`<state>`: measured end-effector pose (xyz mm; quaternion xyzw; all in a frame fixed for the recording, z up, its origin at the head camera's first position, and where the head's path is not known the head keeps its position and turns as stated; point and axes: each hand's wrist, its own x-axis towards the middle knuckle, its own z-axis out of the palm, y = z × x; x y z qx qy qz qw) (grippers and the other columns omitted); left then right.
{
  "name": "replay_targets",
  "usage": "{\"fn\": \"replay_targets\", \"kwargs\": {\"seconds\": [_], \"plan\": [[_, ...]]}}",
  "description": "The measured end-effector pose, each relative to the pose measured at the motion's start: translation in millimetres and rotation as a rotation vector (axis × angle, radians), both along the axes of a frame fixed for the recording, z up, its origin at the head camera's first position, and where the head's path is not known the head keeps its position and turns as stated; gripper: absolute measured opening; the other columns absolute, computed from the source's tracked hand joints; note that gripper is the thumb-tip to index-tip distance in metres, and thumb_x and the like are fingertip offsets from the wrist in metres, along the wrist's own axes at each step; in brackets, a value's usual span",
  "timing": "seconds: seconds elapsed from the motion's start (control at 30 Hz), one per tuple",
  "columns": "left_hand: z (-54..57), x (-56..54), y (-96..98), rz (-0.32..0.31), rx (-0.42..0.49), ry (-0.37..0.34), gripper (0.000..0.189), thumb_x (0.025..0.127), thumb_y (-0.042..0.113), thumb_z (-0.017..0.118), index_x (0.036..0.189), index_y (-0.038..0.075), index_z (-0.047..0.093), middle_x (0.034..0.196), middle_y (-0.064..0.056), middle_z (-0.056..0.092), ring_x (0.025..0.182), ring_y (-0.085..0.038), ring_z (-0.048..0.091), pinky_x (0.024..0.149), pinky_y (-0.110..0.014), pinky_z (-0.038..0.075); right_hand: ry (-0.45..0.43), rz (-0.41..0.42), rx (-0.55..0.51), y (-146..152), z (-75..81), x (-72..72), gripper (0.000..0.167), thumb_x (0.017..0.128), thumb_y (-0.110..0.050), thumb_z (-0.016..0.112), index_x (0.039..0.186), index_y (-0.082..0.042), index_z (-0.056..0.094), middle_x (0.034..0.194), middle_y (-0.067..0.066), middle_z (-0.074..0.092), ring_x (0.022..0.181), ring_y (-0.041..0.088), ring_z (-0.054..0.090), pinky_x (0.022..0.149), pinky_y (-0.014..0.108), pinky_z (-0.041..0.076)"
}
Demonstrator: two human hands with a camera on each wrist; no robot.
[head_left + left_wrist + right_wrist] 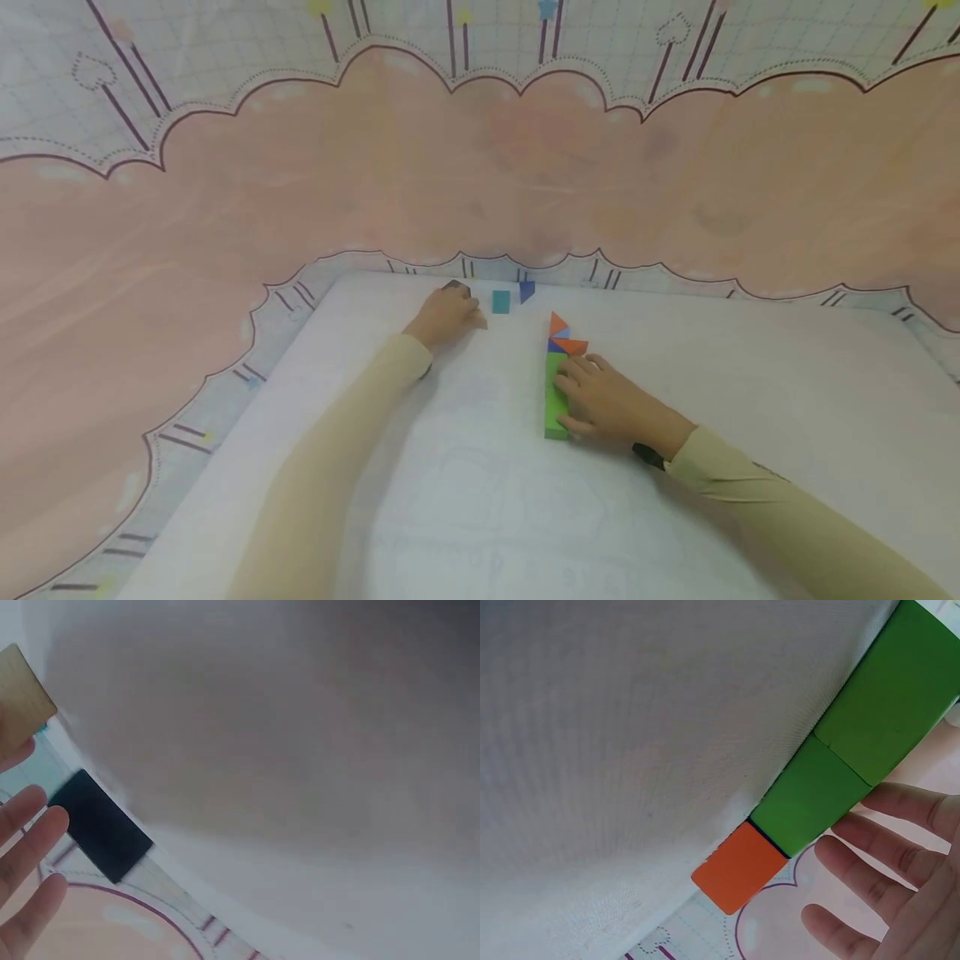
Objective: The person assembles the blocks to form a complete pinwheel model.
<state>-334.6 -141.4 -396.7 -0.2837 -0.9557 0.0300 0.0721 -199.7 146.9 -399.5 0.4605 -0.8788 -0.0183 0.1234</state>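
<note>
My left hand (448,314) reaches to the far edge of the white mat. Its straight fingers (34,825) touch a black block (101,826), seen dark at the fingertips in the head view (455,286). A tan block (22,701) lies just beyond. My right hand (592,393) rests with straight fingers (877,825) against the right side of a line of green blocks (556,398) (817,791). Orange triangular blocks (570,344) (739,868) and a small blue piece (554,342) sit at the far end of that line.
A teal block (501,302) and a blue triangular block (527,290) lie loose near the mat's (750,400) far edge, between my hands. A pink patterned cloth (480,167) surrounds the mat on all sides.
</note>
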Motion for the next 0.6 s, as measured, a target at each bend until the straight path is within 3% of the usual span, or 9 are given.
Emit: {"fn": "replay_targets", "kwargs": {"seconds": [0.2,0.37,0.6], "plan": [[0.6,8.3,22.9,-0.054,-0.019,-0.008,0.034,0.093,0.043,0.052,0.099,0.015,0.069,0.088,-0.006,0.059,0.076,-0.019,0.056,0.069,-0.035,0.048,-0.005,-0.011,0.009,-1,0.6,0.5,0.047,0.088,-0.043,0.056,0.113,-0.003,0.055,0.115,0.011,0.055,0.108,0.027,0.053,0.098,0.046,0.042],[0.9,14.7,42.8,-0.094,-0.024,0.0,0.037,0.092,0.047,0.051,0.095,0.015,0.069,0.087,-0.005,0.063,0.08,-0.021,0.06,0.075,-0.037,0.049,-0.013,-0.018,0.021,-1,0.5,0.5,0.048,0.088,-0.044,0.055,0.114,-0.004,0.055,0.116,0.011,0.055,0.11,0.027,0.053,0.099,0.047,0.042],[-1.4,14.8,65.3,-0.089,-0.085,-0.03,0.036,0.096,0.045,0.046,0.094,0.015,0.066,0.091,-0.004,0.063,0.084,-0.019,0.058,0.081,-0.037,0.047,-0.001,-0.009,0.008,-1,1.9,1.1,0.047,0.088,-0.044,0.056,0.112,-0.004,0.055,0.114,0.012,0.055,0.109,0.028,0.054,0.098,0.046,0.042]]}}
